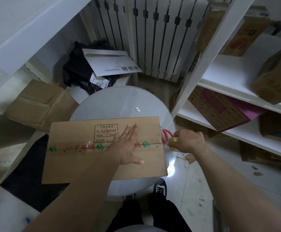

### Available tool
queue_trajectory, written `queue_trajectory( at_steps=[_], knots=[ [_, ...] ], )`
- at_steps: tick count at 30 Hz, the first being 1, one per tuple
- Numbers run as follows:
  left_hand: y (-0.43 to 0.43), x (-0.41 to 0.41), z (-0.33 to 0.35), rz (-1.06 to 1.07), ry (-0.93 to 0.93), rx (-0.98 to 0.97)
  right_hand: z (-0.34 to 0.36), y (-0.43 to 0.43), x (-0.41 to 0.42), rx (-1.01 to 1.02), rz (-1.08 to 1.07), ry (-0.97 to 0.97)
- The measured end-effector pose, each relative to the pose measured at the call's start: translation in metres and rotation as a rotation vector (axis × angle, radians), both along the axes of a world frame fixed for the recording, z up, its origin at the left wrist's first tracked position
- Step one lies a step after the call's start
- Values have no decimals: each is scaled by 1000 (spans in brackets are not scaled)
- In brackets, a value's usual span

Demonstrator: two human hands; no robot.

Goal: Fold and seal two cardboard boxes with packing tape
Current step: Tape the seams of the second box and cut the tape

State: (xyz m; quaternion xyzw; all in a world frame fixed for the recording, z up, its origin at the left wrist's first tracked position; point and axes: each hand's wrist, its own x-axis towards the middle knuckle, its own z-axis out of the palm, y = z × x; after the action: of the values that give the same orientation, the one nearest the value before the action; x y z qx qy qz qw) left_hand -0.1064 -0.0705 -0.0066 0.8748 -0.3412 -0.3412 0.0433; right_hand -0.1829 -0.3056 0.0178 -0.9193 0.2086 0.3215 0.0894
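One box (79,131) lies flat on the round worktop (119,101), hanging over its left side. My left grip (128,144) is spread flat on the box, fingers straight, and hides part of the seam. My right grip (188,141), at the box's right edge, curls round the one tape roll (172,140). Only a yellowish sliver and a red cutter (167,133) show. Clear tape (86,149) along the seam is hard to make out. The cartons (220,111) on the shelves (220,77) are too blurred to count.
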Motion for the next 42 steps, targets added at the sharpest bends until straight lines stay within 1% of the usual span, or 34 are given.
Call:
queue_trajectory(
  at_steps=[9, 12, 15, 17, 20, 22, 24, 26, 30, 34, 35, 36, 38, 40, 42],
  knots=[
    [0, 0, -1, -10, -18, -2, -13, -7, 6, 49, -27, 3],
    [-1, 1, 0, -47, -47, 22, -17, -7, 9, 33, -11, 13],
    [1, 1, 2, -151, -103, 66, -23, -7, 9, 35, -13, 29],
    [-2, 3, 5, -238, -153, 62, -27, -6, 11, 27, -5, 36],
    [-18, 5, 10, -463, -251, -43, -27, -7, 13, 17, 1, 22],
    [-32, 4, 11, -608, -281, -126, -27, -7, 14, 27, 6, 22],
    [-46, 1, 11, -715, -292, -164, -28, -8, 12, 34, 10, 20],
    [-55, -1, 10, -757, -293, -181, -29, -8, 10, 59, 0, 5],
    [-62, 5, 5, -719, -305, -258, -34, -16, 6, 196, -79, -47],
    [-62, 11, 0, -706, -340, -329, -40, -23, 5, 421, -210, -164],
    [-64, 11, -1, -678, -323, -363, -40, -23, 5, 475, -241, -188],
    [-68, 13, -1, -630, -290, -406, -40, -24, 6, 527, -279, -209],
    [-79, 16, 1, -445, -174, -456, -38, -24, 8, 603, -326, -269],
    [-96, 20, 0, -269, -90, -416, -39, -24, 11, 651, -350, -317],
    [-113, 26, 1, -213, -42, -322, -41, -24, 14, 676, -352, -370]
  ],
)
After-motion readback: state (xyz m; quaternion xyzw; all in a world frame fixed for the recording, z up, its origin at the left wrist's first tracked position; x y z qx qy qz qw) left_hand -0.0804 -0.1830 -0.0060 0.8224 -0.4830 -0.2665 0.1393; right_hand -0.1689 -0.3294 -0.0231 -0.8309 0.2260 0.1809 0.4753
